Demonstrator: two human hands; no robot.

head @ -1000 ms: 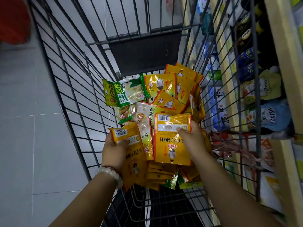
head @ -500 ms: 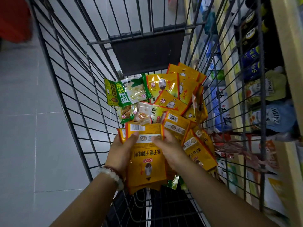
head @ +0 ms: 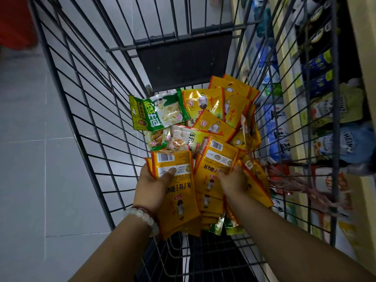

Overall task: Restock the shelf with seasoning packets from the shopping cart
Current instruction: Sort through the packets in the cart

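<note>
Left hand: fingers grip a stack of yellow seasoning packets held over the shopping cart | Right hand: fingers curled round another yellow packet in the pile | Green packet: lies further in on the cart floor | Shelf: stands just right of the cart.

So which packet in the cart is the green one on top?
The green packet lies at the far left of the pile, by the cart's back. It has a green and white front; the yellow packets beside it are orange-edged.
</note>
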